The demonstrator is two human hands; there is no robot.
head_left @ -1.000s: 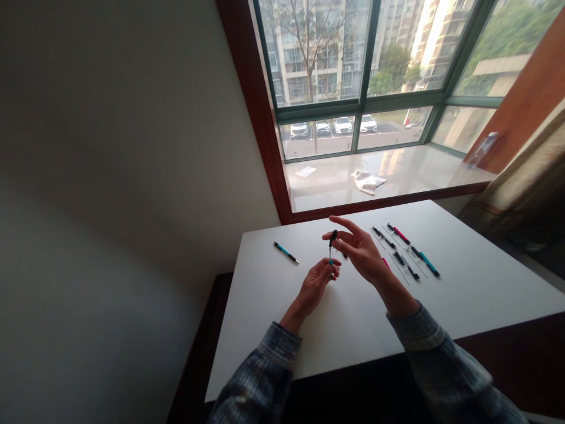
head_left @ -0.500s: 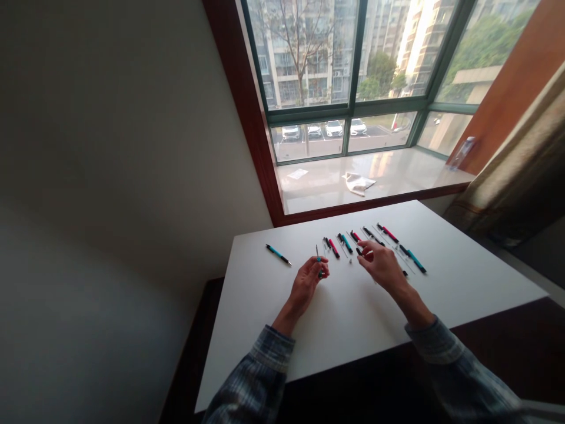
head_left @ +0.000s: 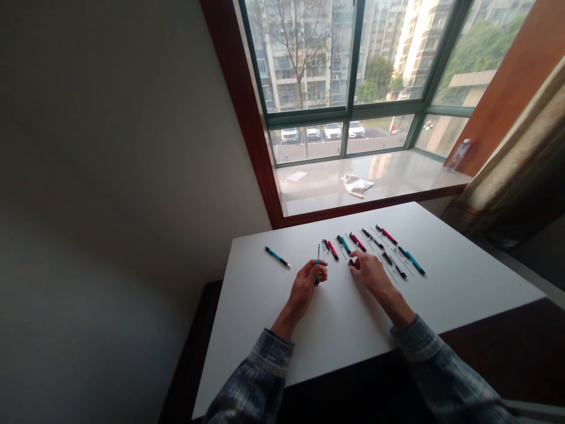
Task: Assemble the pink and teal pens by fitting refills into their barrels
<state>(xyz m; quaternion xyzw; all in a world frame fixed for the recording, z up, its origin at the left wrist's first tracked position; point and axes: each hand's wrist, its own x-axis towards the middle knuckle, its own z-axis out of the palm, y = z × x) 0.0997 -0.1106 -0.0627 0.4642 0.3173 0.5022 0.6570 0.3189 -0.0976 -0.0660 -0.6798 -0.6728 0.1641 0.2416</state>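
My left hand is closed round a teal pen barrel, held upright above the white table. A thin refill sticks up out of its top. My right hand is low over the table, thumb and fingers pinching a small black pen part. Just beyond the right fingertips lies a teal and black pen in pieces, with a red and black one to its left. A whole teal pen with black ends lies apart at the left.
More disassembled pens lie in a row on the white table, among them a red one, a black one and a teal one, with thin refills beside them. Behind is a window sill with a crumpled wrapper and a clear bottle.
My right hand has moved left and down toward the table with the black pen part, uncovering the black pen pieces at the right. The left hand still holds the teal barrel, now more upright.
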